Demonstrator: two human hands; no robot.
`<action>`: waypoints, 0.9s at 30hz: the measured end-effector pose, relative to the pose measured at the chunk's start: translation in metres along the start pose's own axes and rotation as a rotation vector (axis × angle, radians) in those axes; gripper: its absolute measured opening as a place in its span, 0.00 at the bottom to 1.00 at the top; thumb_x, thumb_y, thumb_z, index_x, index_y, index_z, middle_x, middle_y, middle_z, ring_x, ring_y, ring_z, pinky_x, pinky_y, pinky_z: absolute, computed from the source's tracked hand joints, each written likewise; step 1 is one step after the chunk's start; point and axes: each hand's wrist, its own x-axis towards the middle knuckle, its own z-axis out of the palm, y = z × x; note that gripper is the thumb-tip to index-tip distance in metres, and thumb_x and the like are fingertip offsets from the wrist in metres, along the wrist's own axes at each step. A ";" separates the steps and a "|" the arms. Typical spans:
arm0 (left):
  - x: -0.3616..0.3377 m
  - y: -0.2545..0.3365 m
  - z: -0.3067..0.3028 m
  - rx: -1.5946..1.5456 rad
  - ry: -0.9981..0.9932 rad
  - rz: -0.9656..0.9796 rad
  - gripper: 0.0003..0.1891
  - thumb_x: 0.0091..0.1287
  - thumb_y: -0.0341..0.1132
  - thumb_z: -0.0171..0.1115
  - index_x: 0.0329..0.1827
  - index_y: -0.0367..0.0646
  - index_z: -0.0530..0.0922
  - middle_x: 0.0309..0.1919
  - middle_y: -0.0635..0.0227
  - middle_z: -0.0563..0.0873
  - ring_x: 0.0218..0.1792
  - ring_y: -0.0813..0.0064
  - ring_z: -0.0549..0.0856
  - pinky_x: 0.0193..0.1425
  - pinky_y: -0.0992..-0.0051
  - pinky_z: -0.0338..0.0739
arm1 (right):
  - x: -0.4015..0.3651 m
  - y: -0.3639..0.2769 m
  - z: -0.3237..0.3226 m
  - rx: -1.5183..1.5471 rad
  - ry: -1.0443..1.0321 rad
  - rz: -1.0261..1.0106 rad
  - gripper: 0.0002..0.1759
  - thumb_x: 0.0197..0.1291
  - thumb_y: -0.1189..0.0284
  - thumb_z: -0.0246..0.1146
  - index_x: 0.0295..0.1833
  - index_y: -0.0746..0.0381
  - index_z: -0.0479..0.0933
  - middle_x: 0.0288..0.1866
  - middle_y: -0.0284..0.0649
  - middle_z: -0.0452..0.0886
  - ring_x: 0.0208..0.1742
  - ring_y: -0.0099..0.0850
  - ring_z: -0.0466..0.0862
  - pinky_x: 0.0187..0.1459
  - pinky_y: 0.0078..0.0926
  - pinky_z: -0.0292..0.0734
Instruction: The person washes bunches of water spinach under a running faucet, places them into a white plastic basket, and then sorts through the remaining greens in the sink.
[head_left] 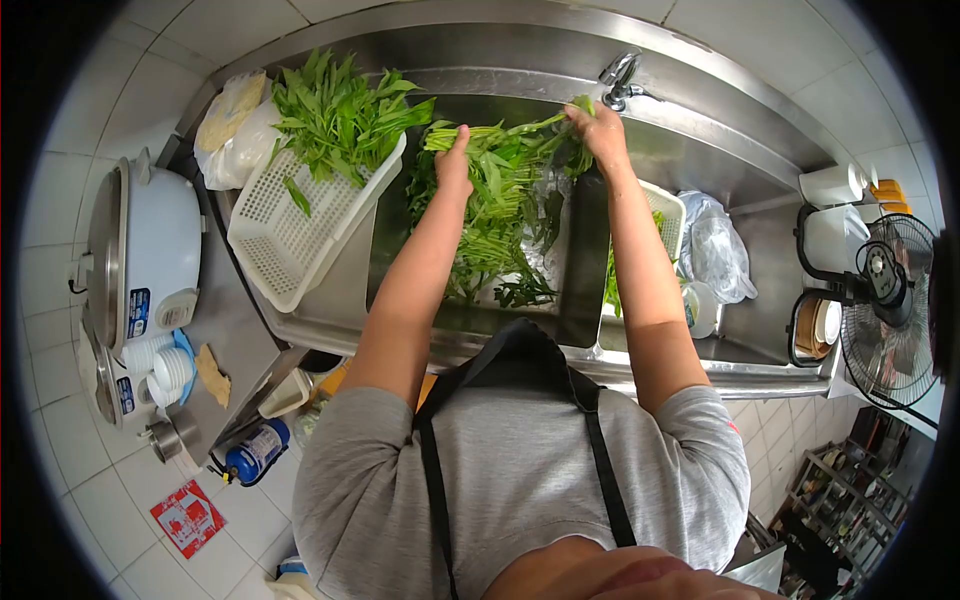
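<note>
Both hands are over a steel sink basin (585, 290) heaped with leafy greens that look like water spinach (490, 235). My left hand (455, 168) is wrapped round a bunch of their stems, thumb up, at the basin's left side. Near the tap, my right hand (598, 132) is closed on the other end of some greens, its fingers partly hidden by leaves. A few stems stretch between the two hands. To the left, a white perforated basket (265, 235) carries more greens (345, 115) piled at its far end.
A chrome tap (620, 80) rises behind the basin. Right of it are another white basket (660, 205), a plastic bag (715, 250) and a fan (885, 310). On the left stand a large cooker (160, 240), stacked white cups (165, 370) and a filled plastic bag (240, 140).
</note>
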 end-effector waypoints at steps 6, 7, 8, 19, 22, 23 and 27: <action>0.028 -0.015 -0.032 -0.176 0.056 -0.247 0.42 0.50 0.51 0.67 0.64 0.40 0.57 0.63 0.58 0.59 0.63 0.59 0.59 0.64 0.54 0.53 | -0.009 0.003 -0.014 0.288 0.135 0.099 0.15 0.52 0.65 0.61 0.39 0.65 0.77 0.31 0.40 0.81 0.33 0.27 0.77 0.39 0.24 0.69; 0.031 -0.016 -0.035 -0.177 0.055 -0.248 0.42 0.50 0.51 0.67 0.64 0.40 0.57 0.63 0.58 0.59 0.63 0.59 0.59 0.64 0.54 0.53 | -0.009 0.002 -0.016 0.260 0.153 0.062 0.14 0.53 0.65 0.61 0.40 0.65 0.77 0.31 0.40 0.80 0.33 0.27 0.77 0.39 0.24 0.69; 0.033 -0.020 -0.038 -0.105 0.144 -0.241 0.38 0.51 0.49 0.67 0.61 0.39 0.61 0.60 0.59 0.64 0.59 0.61 0.64 0.60 0.57 0.58 | -0.010 0.001 -0.021 0.113 0.116 0.017 0.16 0.53 0.64 0.61 0.40 0.65 0.77 0.31 0.41 0.80 0.33 0.27 0.77 0.39 0.24 0.69; 0.019 -0.025 -0.029 0.337 -0.169 0.359 0.12 0.56 0.39 0.64 0.40 0.44 0.79 0.37 0.70 0.81 0.37 0.76 0.77 0.42 0.73 0.69 | 0.017 -0.012 0.016 0.546 -0.301 0.345 0.15 0.62 0.71 0.51 0.47 0.72 0.66 0.36 0.50 0.79 0.36 0.39 0.81 0.41 0.33 0.77; 0.016 -0.018 -0.021 0.416 -0.274 0.406 0.11 0.57 0.38 0.63 0.40 0.43 0.79 0.36 0.71 0.81 0.37 0.78 0.78 0.42 0.76 0.70 | 0.025 -0.008 0.014 0.756 -0.340 0.386 0.13 0.62 0.72 0.50 0.49 0.68 0.64 0.35 0.47 0.78 0.41 0.41 0.79 0.45 0.40 0.77; 0.016 -0.016 -0.019 0.454 -0.343 0.423 0.11 0.57 0.38 0.63 0.40 0.43 0.79 0.36 0.71 0.82 0.38 0.79 0.78 0.43 0.76 0.70 | 0.027 -0.007 0.014 0.843 -0.364 0.397 0.12 0.62 0.71 0.51 0.48 0.68 0.64 0.36 0.47 0.77 0.42 0.41 0.79 0.45 0.39 0.76; 0.022 -0.022 -0.009 0.451 -0.467 0.509 0.11 0.54 0.40 0.64 0.37 0.46 0.81 0.32 0.70 0.84 0.32 0.77 0.81 0.39 0.74 0.72 | 0.027 -0.001 0.009 0.736 -0.252 0.339 0.13 0.62 0.68 0.53 0.46 0.67 0.68 0.29 0.41 0.75 0.30 0.32 0.76 0.36 0.29 0.74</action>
